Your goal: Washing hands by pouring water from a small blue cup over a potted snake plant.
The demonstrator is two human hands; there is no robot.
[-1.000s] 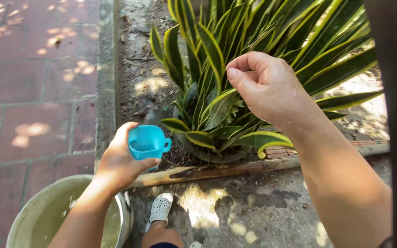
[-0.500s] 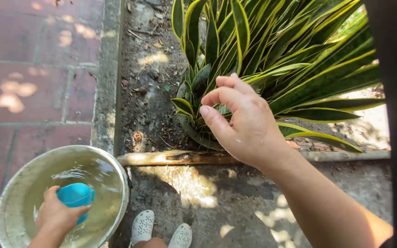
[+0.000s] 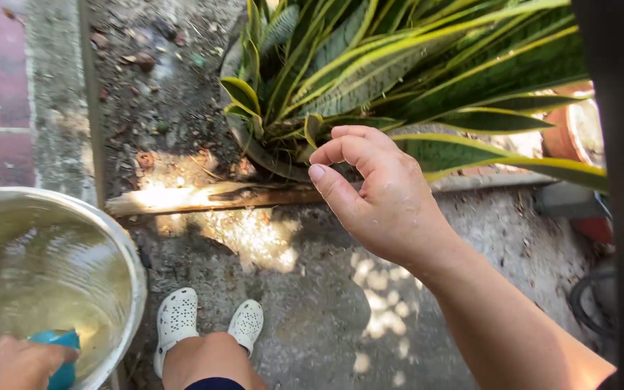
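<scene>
Concrete ground by soil bed | left hand (image 3: 19, 365) gripped blue scoop (image 3: 59, 361) inside water basin (image 3: 120, 249), 8 o'clock | right hand (image 3: 377, 195) loosely curled, empty, beside striped plant (image 3: 399, 65), 12 o'clock

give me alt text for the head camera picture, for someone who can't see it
Seen from above, a person's left hand dips a small blue cup into a metal bucket of water, while the right hand hangs empty, fingers curled, before a striped green plant. White shoes stand on concrete.
</scene>
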